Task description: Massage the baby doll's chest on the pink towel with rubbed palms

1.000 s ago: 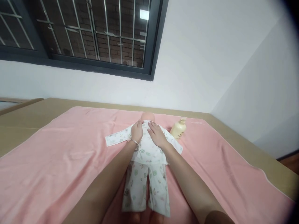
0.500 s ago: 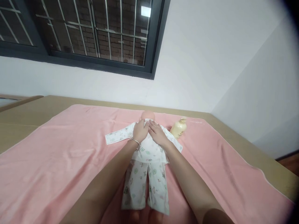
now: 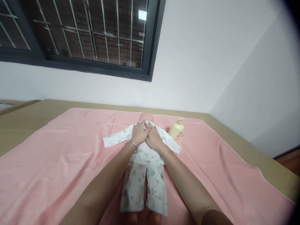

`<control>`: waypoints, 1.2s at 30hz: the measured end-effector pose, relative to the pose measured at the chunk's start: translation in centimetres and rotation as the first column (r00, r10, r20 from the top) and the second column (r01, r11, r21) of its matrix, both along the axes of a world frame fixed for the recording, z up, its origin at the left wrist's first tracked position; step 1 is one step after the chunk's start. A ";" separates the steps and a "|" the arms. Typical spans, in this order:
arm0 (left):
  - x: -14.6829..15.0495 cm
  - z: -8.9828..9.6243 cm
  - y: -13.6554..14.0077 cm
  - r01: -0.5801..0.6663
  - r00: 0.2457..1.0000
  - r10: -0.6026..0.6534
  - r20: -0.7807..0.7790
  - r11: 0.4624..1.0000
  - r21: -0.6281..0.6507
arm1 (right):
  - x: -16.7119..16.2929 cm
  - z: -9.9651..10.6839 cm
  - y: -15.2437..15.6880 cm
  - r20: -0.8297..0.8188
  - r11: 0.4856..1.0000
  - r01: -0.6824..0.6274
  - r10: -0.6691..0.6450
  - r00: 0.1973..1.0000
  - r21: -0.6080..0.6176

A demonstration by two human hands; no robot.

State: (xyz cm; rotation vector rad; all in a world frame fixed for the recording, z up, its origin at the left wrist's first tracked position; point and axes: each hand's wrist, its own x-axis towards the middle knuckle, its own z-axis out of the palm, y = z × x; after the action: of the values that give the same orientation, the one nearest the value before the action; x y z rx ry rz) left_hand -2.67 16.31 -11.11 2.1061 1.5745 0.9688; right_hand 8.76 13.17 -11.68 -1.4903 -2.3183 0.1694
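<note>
A baby doll in white printed pyjamas lies on the pink cloth, its head toward the wall and its sleeves spread out. My left hand rests flat on the upper part of its top, fingers stretched out, a silver bangle at the wrist. Beside it my right hand lies on the same top with its fingers extended, the two hands touching at the thumbs and fingers. Neither hand grips anything. The doll's feet are partly cut off at the bottom edge.
A pale yellow pump bottle lies tilted by the doll's right-hand sleeve. The pink cloth covers much of a tan surface set against a white wall. Above is a dark-framed window with bars.
My right hand has moved slightly down and inward on the doll's top, closer to the left hand. The left hand stays on the top. The view has shifted slightly.
</note>
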 end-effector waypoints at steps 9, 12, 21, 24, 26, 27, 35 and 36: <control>-0.8 -1.4 -0.2 0.056 0.997 -0.052 -0.052 0.996 0.073 | 0.1 -0.5 0.2 -0.046 1.000 0.029 -0.028 0.999 0.012; -1.0 -1.5 -0.3 0.056 0.995 -0.053 -0.085 0.998 0.036 | 0.5 -0.8 0.7 -0.096 0.995 0.098 -0.097 0.991 0.010; -1.5 -0.3 -0.9 0.101 0.939 -0.101 -0.330 0.995 -0.017 | 1.5 -0.4 0.9 0.014 0.954 0.290 -0.290 0.957 -0.072; -1.6 0.5 -1.5 0.128 0.933 -0.140 -0.331 0.990 -0.057 | 0.8 0.7 -0.6 0.093 0.938 0.330 -0.321 0.943 -0.109; -1.4 0.9 -1.8 0.137 0.934 -0.150 -0.324 0.989 -0.062 | 0.3 1.6 -1.6 0.133 0.936 0.322 -0.304 0.943 -0.141; -1.3 0.9 -1.9 0.139 0.934 -0.151 -0.322 0.988 -0.060 | 0.1 2.0 -1.9 0.144 0.942 0.300 -0.279 0.949 -0.150; -1.7 -0.4 -0.4 0.014 0.966 -0.046 -0.255 0.992 -0.123 | 2.3 0.8 0.4 -0.102 0.987 0.100 -0.114 0.988 -0.129; -2.1 -0.6 -0.1 0.020 0.968 -0.053 -0.244 0.991 -0.135 | 2.7 0.4 0.8 -0.118 0.988 0.091 -0.105 0.987 -0.126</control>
State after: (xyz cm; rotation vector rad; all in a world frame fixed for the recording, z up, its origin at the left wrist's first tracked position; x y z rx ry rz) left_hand -4.77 16.19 -11.70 2.2212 1.6576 0.5892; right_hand 11.50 13.96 -11.30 -1.6000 -2.1653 0.3699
